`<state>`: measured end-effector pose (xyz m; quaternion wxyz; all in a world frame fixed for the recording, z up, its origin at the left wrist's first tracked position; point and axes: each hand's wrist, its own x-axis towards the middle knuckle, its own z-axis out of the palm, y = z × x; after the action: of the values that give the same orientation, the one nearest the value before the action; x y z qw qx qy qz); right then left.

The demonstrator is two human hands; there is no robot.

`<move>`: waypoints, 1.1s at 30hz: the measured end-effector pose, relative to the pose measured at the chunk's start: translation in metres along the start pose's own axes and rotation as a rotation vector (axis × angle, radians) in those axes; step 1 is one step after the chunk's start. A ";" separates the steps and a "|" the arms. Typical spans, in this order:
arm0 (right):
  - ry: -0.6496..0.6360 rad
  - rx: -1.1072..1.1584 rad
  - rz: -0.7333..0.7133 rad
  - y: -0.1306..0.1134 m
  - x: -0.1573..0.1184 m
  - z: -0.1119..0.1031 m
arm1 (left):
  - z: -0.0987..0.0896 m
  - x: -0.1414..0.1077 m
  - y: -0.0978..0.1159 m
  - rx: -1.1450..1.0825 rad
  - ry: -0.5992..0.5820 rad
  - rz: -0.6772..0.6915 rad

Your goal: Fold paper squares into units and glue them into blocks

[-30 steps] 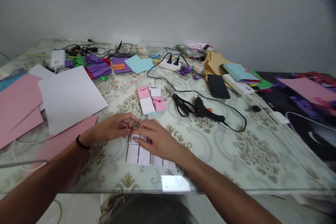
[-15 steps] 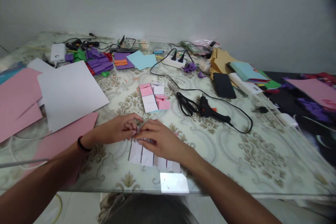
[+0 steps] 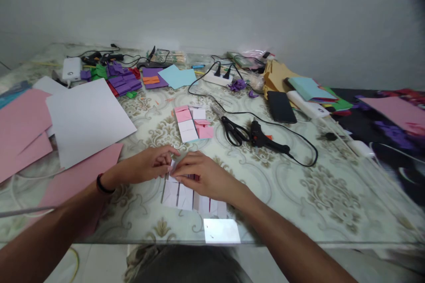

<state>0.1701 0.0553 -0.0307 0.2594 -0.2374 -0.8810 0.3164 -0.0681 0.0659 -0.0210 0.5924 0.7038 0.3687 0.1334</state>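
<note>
1. Paper pieces (image 3: 185,198), white, folded into flat, crisp rectangles, laid side by side in a row near the front of a glossy, pale table cover (image 3: 282,203) with brownish floral scrollwork; dark red showing in a narrow gap.
2. Left hand (image 3: 156,163) at the row's far left end, most fingers curled, index finger stretched forward, thumb tip beside a small white flap (image 3: 172,164).
3. Right hand (image 3: 207,177) arched over the row, fingertips gathered at the same flap; too small to tell whether pinched or merely pressed by either hand.
4. Just beyond, a block of overlapping folded pink-and-white paper (image 3: 188,131).
5. To the right, scissors (image 3: 234,131) with smooth black looped handles, beside a black, pistol-shaped glue gun (image 3: 270,143).
6. To the left, a large, smooth white sheet (image 3: 91,119) overlapping pink sheets (image 3: 25,128).
7. At the back, a clear, crinkly plastic packet (image 3: 170,54) around thin, pale sticks (image 3: 175,59); nearby, a white power strip (image 3: 215,79) holding two black plugs (image 3: 218,71).
</note>
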 end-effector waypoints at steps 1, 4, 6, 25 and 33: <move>-0.003 -0.004 -0.001 0.000 0.000 0.000 | 0.000 0.000 0.000 0.004 -0.004 0.001; -0.011 -0.015 -0.003 0.000 -0.001 0.001 | -0.001 -0.001 0.000 0.024 -0.020 0.011; -0.016 -0.016 0.004 -0.001 -0.001 0.001 | -0.001 0.000 -0.001 0.029 -0.031 0.027; -0.083 -0.091 0.041 -0.004 -0.001 0.003 | 0.004 -0.002 -0.004 0.152 0.025 0.084; -0.104 -0.116 0.043 -0.005 -0.002 0.004 | 0.004 -0.003 0.001 0.156 0.026 0.099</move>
<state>0.1681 0.0489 -0.0312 0.1924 -0.2542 -0.9048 0.2823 -0.0671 0.0611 -0.0207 0.5237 0.7634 0.3504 0.1423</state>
